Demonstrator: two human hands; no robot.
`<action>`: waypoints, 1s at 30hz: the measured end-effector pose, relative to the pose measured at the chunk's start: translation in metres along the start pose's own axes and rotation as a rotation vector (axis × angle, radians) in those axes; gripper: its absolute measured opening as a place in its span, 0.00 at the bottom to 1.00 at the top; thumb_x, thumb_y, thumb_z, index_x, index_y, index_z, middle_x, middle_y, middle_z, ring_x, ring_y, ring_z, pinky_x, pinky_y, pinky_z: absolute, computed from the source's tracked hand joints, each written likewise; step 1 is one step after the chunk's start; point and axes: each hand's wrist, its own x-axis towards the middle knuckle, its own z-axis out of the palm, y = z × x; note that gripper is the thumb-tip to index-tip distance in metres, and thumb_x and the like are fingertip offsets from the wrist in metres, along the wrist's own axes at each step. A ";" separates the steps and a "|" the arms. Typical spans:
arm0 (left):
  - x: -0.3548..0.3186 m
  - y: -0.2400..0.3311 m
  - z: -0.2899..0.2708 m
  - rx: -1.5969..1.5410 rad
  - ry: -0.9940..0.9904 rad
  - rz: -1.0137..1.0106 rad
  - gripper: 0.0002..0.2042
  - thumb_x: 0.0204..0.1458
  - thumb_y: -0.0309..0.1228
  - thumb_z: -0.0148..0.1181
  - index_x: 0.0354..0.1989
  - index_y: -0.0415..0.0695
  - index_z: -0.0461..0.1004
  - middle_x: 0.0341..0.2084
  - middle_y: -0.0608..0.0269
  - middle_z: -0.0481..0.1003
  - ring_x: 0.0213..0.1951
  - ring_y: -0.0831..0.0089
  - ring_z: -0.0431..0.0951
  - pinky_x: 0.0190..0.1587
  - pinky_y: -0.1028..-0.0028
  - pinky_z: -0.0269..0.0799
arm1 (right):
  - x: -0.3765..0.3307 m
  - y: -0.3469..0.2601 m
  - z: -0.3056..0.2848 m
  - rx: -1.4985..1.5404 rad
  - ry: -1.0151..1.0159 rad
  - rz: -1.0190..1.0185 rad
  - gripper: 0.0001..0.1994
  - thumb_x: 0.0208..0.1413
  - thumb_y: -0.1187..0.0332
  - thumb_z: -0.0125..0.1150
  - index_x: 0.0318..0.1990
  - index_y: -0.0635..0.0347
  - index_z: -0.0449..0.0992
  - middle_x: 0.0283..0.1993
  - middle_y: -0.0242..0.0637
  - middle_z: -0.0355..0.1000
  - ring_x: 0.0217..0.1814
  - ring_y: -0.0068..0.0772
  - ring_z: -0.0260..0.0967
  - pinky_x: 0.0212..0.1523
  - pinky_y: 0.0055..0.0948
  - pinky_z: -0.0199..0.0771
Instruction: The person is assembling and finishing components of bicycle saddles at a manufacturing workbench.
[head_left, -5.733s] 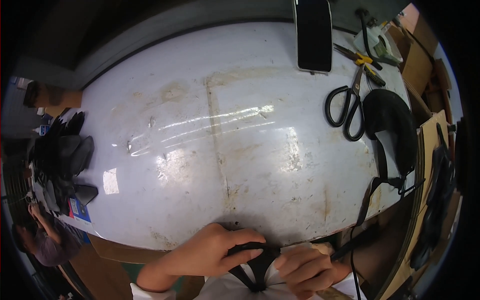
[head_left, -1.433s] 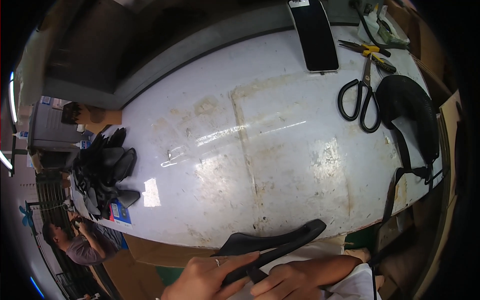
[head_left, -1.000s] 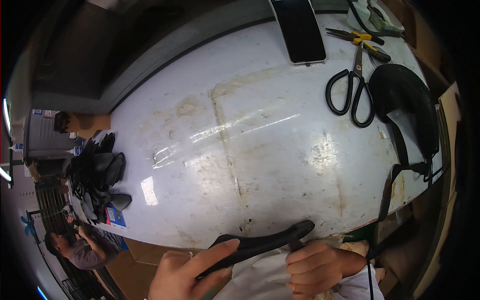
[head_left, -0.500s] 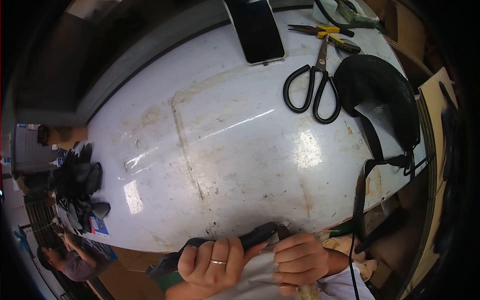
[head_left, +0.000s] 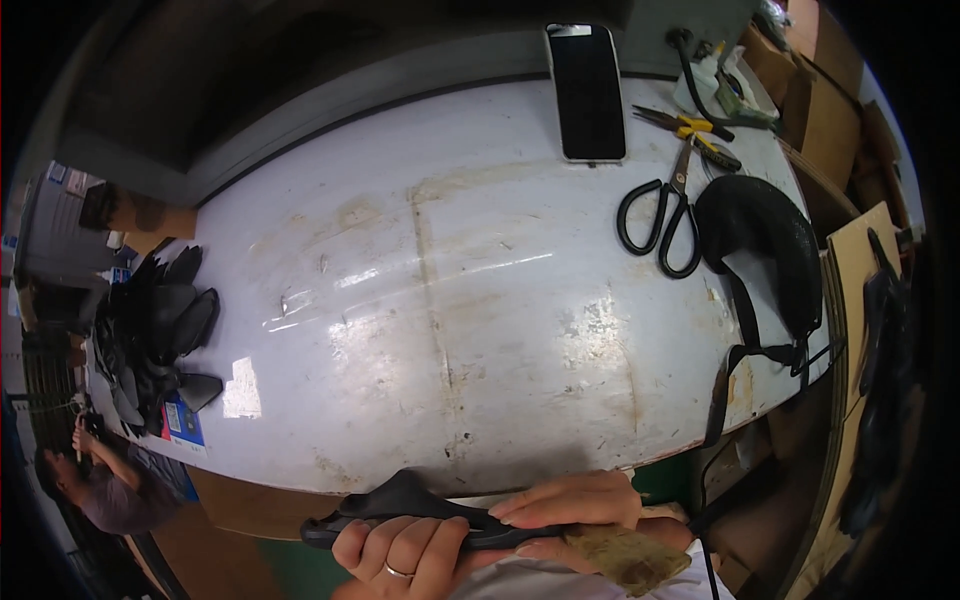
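Observation:
A black piece shaped like a shoe upper [head_left: 392,496] is held just off the near edge of the table, lying roughly sideways. My left hand [head_left: 412,556], with a ring on one finger, wraps round its left and middle part from below. My right hand [head_left: 585,500] is over its right end, fingers laid along the top and the thumb underneath. From under my right palm sticks a tool's brownish, wrapped-looking handle [head_left: 632,562]. The tool's working end is hidden behind the fingers and the black piece.
On the white table [head_left: 500,330] lie scissors [head_left: 668,225], yellow-handled pliers [head_left: 690,127], a phone [head_left: 587,95] and a black strapped item [head_left: 770,240]. Black pieces [head_left: 165,325] are heaped at the left. Cardboard [head_left: 850,330] stands right; a person [head_left: 110,490] works at far left.
My right hand has gone from an upright fist round the tool to lying along the black piece, with fingers straighter. The piece is turned more level. The whole view has shifted.

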 end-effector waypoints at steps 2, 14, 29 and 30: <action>0.003 -0.011 -0.006 0.065 0.002 0.083 0.28 0.59 0.62 0.56 0.40 0.45 0.81 0.30 0.65 0.76 0.29 0.69 0.75 0.56 0.60 0.63 | 0.007 0.000 0.003 -0.026 0.002 -0.064 0.15 0.49 0.77 0.76 0.46 0.67 0.82 0.49 0.56 0.80 0.49 0.48 0.83 0.48 0.37 0.85; -0.009 -0.043 -0.046 -0.233 -0.057 -0.253 0.22 0.54 0.48 0.66 0.44 0.39 0.79 0.21 0.66 0.71 0.22 0.68 0.74 0.21 0.70 0.68 | 0.000 0.019 0.068 -0.261 0.293 -0.209 0.33 0.40 0.76 0.84 0.49 0.60 0.62 0.43 0.52 0.73 0.30 0.32 0.77 0.34 0.28 0.84; -0.053 -0.077 -0.019 -0.783 0.060 -0.575 0.21 0.34 0.41 0.85 0.27 0.43 0.78 0.21 0.63 0.81 0.22 0.70 0.81 0.26 0.75 0.72 | -0.004 0.046 0.047 -0.168 0.025 -0.589 0.30 0.57 0.79 0.68 0.64 0.72 0.61 0.46 0.60 0.77 0.35 0.46 0.80 0.29 0.45 0.80; -0.054 -0.076 -0.017 -0.749 0.091 -0.589 0.22 0.33 0.43 0.85 0.25 0.43 0.77 0.19 0.66 0.80 0.20 0.72 0.79 0.25 0.75 0.71 | -0.005 0.058 0.047 -0.083 0.018 -0.667 0.30 0.57 0.79 0.67 0.65 0.74 0.61 0.49 0.63 0.75 0.38 0.48 0.80 0.29 0.44 0.80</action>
